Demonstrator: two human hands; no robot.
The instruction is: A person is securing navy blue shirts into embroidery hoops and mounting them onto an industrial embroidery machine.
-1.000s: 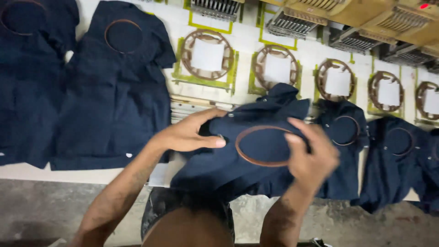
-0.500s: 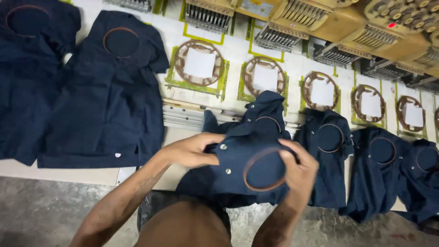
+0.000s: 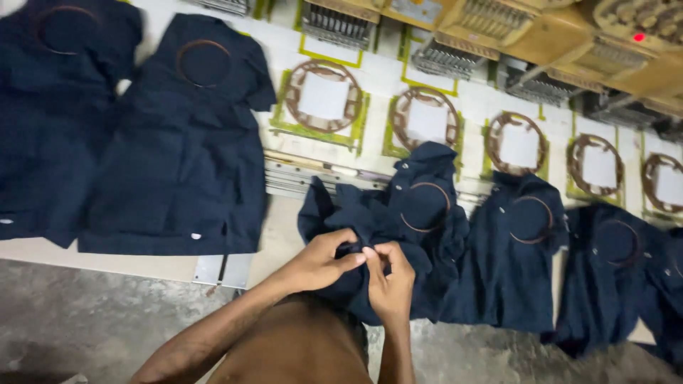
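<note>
1. Head view: I see my left hand [image 3: 321, 262] and right hand [image 3: 390, 279] meeting just below the middle of the frame, fingertips touching, both pinched shut on a fold of the dark navy shirt [image 3: 398, 235].
2. The shirt lies bunched on the counter [image 3: 284, 235] edge, directly above and to the right of my hands; its long axis runs from the fold I pinch up toward the brown hoop [image 3: 425, 206] clamped in its fabric, slightly right of centre.
3. Both hands are on the cloth, the right one nearer the hoop.
4. Right of it, more hooped navy shirts [image 3: 509, 263] hang in a row; at upper left two flat shirts [image 3: 178, 149] lie spread.
5. Along the top, empty hoop frames [image 3: 324, 96] sit under the machine heads [image 3: 484, 25].
</note>
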